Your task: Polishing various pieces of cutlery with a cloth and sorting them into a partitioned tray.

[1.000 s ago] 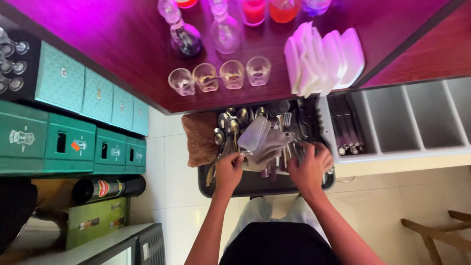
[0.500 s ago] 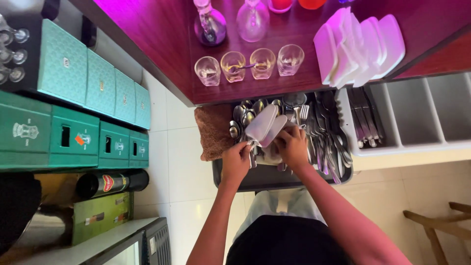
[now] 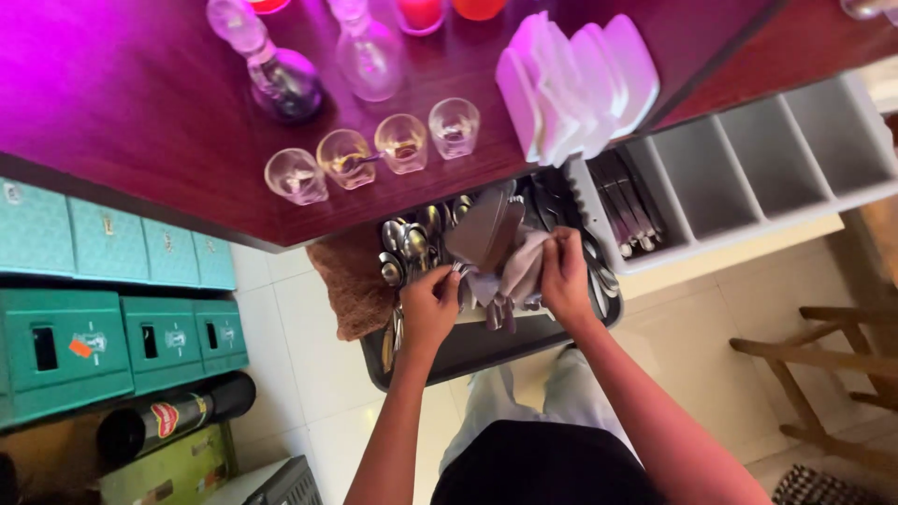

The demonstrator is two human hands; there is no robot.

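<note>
My left hand (image 3: pixel 428 304) and my right hand (image 3: pixel 564 271) meet over a dark tray (image 3: pixel 486 343) of loose cutlery. Between them is a pale grey cloth (image 3: pixel 513 271); my right hand pinches it from the right. My left hand grips the handle end of a metal piece of cutlery (image 3: pixel 460 272) that runs into the cloth. Several spoons (image 3: pixel 404 245) lie at the tray's left end, more cutlery under the cloth. A brown cloth (image 3: pixel 348 285) hangs off the tray's left side.
A dark wooden counter (image 3: pixel 140 131) above holds several small glasses (image 3: pixel 374 151), two glass carafes (image 3: pixel 281 75) and a stack of white napkins (image 3: pixel 575 79). A white cutlery divider (image 3: pixel 748 168) stands to the right, green boxes (image 3: pixel 103 309) on the left, a wooden chair frame (image 3: pixel 823 365) lower right.
My hands came in from the tray's near edge and closed together on the cloth and a piece of cutlery. The camera view shifted slightly.
</note>
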